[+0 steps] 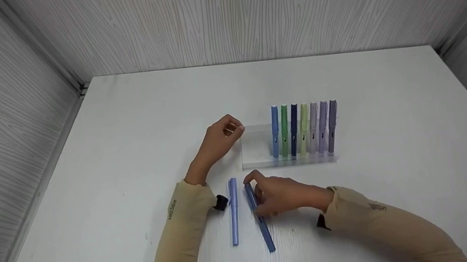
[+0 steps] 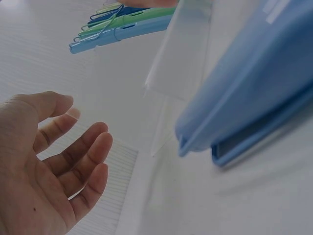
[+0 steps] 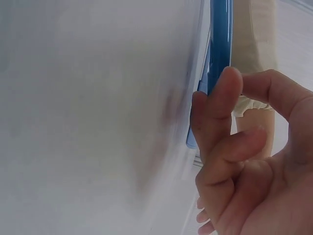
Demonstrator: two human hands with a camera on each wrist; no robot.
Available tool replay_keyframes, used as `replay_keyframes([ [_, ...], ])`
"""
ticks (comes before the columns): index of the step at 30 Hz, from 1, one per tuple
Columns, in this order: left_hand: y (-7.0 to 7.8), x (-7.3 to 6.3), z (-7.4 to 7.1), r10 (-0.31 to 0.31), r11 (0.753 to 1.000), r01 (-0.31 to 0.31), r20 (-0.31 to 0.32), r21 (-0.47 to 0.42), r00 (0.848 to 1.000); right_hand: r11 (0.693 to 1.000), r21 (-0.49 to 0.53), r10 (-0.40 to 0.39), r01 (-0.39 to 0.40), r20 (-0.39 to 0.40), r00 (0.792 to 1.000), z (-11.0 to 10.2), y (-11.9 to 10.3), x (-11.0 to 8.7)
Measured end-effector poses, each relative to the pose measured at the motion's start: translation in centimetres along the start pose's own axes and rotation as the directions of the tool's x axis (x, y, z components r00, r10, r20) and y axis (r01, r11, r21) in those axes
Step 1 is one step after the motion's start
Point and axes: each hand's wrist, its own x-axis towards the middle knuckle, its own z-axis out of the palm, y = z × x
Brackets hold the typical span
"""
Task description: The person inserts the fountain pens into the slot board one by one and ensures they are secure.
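My left hand point(image 1: 218, 140) pinches the upper left corner of a clear acrylic pen stand point(image 1: 258, 164) with thumb and index finger; its other fingers curl loosely in the left wrist view. My right hand point(image 1: 281, 193) holds a dark blue capped pen point(image 1: 267, 234) between thumb and fingers, in front of the stand. That pen slants over the table, and whether its lower end touches is hard to tell. Left of it lies a light periwinkle-blue pen point(image 1: 234, 217), with its clip toward the stand; it looms large in the left wrist view point(image 2: 244, 83).
Several capped pens stand side by side in the right part of the stand, from a blue pen point(image 1: 275, 133) to a dark purple pen point(image 1: 333, 127). The white table point(image 1: 160, 99) is bounded by wood-grain panels point(image 1: 205, 25) at the back and sides.
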Motion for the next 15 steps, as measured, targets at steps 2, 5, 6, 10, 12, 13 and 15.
replay_keyframes([
  [2,0.0,0.0,0.0,0.0,1.0,0.0,-0.003,0.002,1.0,1.0,0.025,-0.017,0.017,-0.004,1.0,-0.1,0.1,-0.1],
  [5,0.0,0.0,0.0,-0.002,1.0,0.002,-0.009,0.004,1.0,0.998,0.041,-0.048,0.049,-0.024,0.999,-0.5,0.1,-0.2],
  [6,0.0,0.0,0.1,-0.002,1.0,0.002,-0.01,0.005,1.0,0.997,0.044,-0.061,0.063,-0.032,0.998,-0.6,0.1,-0.2],
  [10,-0.1,0.1,0.1,-0.011,1.0,0.011,-0.012,0.008,1.0,0.993,0.055,-0.099,0.103,-0.067,0.993,-1.4,0.2,-0.5],
  [12,-0.1,0.2,0.1,-0.018,1.0,0.019,-0.013,0.012,1.0,0.991,0.066,-0.113,0.119,-0.082,0.99,-1.9,0.2,-0.7],
  [13,-0.1,0.2,0.1,-0.023,1.0,0.023,-0.013,0.013,1.0,0.99,0.071,-0.119,0.126,-0.091,0.989,-2.2,0.1,-0.8],
  [15,-0.1,0.3,0.1,-0.03,0.999,0.03,-0.015,0.017,0.999,0.984,0.099,-0.135,0.146,-0.109,0.985,-2.7,0.1,-0.9],
])
